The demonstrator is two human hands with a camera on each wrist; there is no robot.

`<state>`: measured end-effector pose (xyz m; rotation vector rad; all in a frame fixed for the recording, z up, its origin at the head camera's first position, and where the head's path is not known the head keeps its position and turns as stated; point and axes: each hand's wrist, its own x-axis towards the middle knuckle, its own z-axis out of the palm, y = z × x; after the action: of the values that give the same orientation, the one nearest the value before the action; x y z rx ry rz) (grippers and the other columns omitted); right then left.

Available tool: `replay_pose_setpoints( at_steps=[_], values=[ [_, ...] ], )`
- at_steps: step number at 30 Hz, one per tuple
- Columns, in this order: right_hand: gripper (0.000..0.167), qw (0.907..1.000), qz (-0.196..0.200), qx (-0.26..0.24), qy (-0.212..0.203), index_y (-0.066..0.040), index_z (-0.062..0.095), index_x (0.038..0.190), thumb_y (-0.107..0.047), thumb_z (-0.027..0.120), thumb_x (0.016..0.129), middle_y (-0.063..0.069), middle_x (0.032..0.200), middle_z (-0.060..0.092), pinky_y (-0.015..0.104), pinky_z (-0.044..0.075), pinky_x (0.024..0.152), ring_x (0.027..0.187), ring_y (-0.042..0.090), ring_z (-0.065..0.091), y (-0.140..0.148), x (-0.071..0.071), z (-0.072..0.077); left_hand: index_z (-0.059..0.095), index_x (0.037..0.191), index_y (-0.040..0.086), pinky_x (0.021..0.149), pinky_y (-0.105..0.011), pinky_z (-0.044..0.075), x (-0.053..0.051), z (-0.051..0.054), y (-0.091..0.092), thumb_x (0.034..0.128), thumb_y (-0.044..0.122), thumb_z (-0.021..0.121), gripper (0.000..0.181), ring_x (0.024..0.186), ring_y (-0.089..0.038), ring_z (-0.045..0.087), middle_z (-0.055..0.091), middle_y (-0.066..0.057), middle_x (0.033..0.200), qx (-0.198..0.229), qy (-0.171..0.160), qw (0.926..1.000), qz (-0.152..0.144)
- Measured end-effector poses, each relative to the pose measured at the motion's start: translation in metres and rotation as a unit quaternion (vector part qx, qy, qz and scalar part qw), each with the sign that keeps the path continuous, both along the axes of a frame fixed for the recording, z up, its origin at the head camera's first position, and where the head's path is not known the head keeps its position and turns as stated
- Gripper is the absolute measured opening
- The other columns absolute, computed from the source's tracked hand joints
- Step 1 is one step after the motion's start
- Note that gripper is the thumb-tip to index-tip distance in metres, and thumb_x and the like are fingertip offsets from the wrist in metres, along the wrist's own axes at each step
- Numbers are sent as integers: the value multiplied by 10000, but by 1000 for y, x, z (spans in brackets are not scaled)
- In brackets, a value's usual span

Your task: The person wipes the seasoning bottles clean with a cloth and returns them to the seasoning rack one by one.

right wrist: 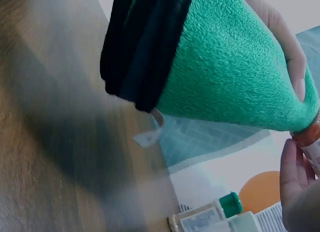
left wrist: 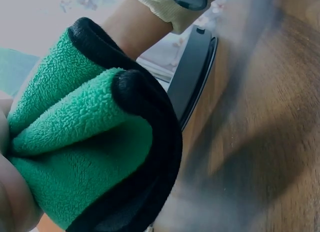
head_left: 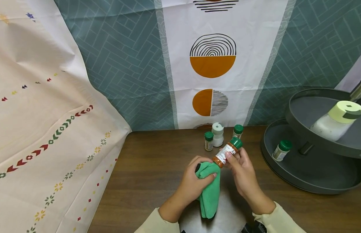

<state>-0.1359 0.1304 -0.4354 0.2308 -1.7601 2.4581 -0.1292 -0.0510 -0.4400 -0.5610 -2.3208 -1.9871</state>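
Observation:
My left hand (head_left: 190, 183) grips a folded green cloth (head_left: 210, 195) with a black edge, which hangs down over the table. In my right hand (head_left: 246, 178), thumb and fingers hold a spice jar (head_left: 226, 154) with a green lid, a white label and orange-red contents. The jar is tilted, lid up and to the right, and its base touches the top of the cloth. Up close in the right wrist view, the cloth (right wrist: 225, 72) covers the jar's bottom end. In the left wrist view the cloth (left wrist: 75, 112) hides most of the left hand.
Behind the hands stand a small green-lidded jar (head_left: 208, 142), a white bottle (head_left: 217, 135) and another green-lidded jar (head_left: 238, 130). To the right, a dark two-tier tray (head_left: 302, 181) holds a green-lidded jar (head_left: 281, 151) below and a white bottle (head_left: 333, 124) above. Patterned fabric (head_left: 119, 64) hangs behind.

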Motion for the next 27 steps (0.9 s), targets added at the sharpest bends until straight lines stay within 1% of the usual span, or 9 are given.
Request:
replay_pose_setpoints(
  at_steps=[2,6,11,13,15,19,21,24,27],
  values=[
    [279,9998,138,-102,-137,-77,394,1346,-115,458,1077,-27,1136,688,229,562,812,964,59,676,0,0,-1,657,1160,215,893,-281,523,0,0,0,856,133,785,339,1034,-133,592,625,-13,1145,136,51,9999,30],
    [252,9983,404,-313,-280,-93,385,1332,-160,427,1093,-44,1085,674,233,576,804,924,61,686,-1,-1,-2,648,1185,175,929,-293,504,1,0,0,857,124,788,360,1066,-156,589,629,-24,1173,456,180,9984,280],
    [260,9981,437,-377,-234,-99,370,1335,-149,437,1088,-35,1093,661,256,591,823,936,76,700,-2,-1,0,635,1210,149,931,-292,506,0,3,0,859,121,791,385,1080,-164,595,628,-12,1187,738,126,9954,605],
    [271,9987,364,-278,-221,-105,370,1338,-139,453,1081,-31,1087,662,258,591,816,929,79,700,-1,-1,3,634,1211,164,920,-291,514,-1,4,0,861,123,791,386,1072,-162,601,628,-9,1192,786,24,9947,667],
    [292,9993,260,-173,-215,-112,377,1347,-117,472,1070,-29,1081,662,262,589,811,927,81,694,1,-2,5,633,1211,165,902,-297,528,-3,5,-1,863,123,788,383,1058,-167,613,634,-20,1193,845,-79,9941,668],
    [372,9998,-21,55,-174,-134,388,1388,-74,516,1044,-18,1102,640,272,583,829,963,90,663,8,-3,10,619,1226,178,868,-310,553,-3,5,-4,871,132,781,393,1020,-167,636,644,-36,1188,947,-410,9930,568],
    [415,9997,-131,178,-124,-146,391,1407,-51,535,1030,-10,1132,627,270,575,846,998,95,645,12,-4,11,609,1239,188,856,-315,559,-4,5,-6,880,137,773,397,1009,-165,641,642,-46,1188,971,-515,9925,542],
    [471,9987,-244,447,30,-142,391,1430,-7,554,1009,8,1202,596,238,551,889,1055,95,617,21,-5,13,600,1238,198,842,-315,559,-7,3,-9,895,140,758,382,980,-165,641,639,-73,1162,973,-579,9918,592],
    [514,9956,-400,816,223,-129,408,1442,34,575,985,9,1254,583,198,530,917,1090,86,606,33,-5,14,595,1234,168,820,-311,555,-11,0,-12,904,160,752,366,941,-165,638,633,-91,1116,850,-604,9921,704]
  ],
)
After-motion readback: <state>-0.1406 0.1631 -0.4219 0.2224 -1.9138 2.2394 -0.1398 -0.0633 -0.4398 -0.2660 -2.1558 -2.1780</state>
